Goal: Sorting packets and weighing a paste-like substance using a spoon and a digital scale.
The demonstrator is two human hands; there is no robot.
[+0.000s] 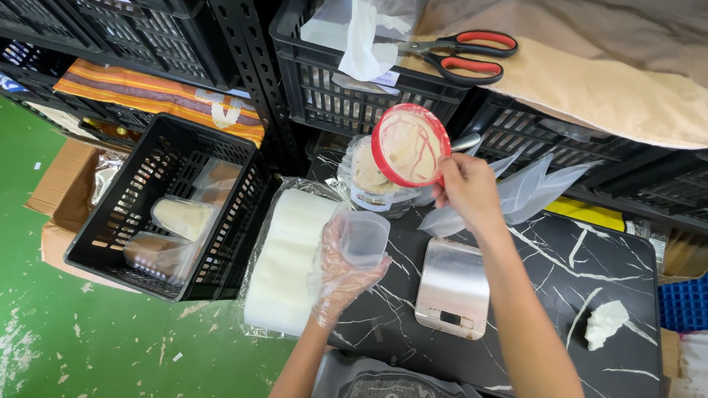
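My left hand [339, 274], in a thin clear plastic glove, holds a small clear plastic cup [363, 238] over the black marbled table [574, 264]. My right hand [469, 188], bare, grips a round red-rimmed lid [410, 144] tilted up on edge, smeared with pale paste. Just behind the lid stands an opened clear container [366, 176] of pale paste. A steel kitchen scale [453, 288] lies flat on the table between my forearms.
A stack of clear cups in a plastic sleeve [288, 256] lies left of the table. A black crate [170, 207] holds filled clear bags. Red-handled scissors [465, 54] rest on an upper crate. Clear bags [521, 190] and a crumpled white glove [606, 323] lie on the table.
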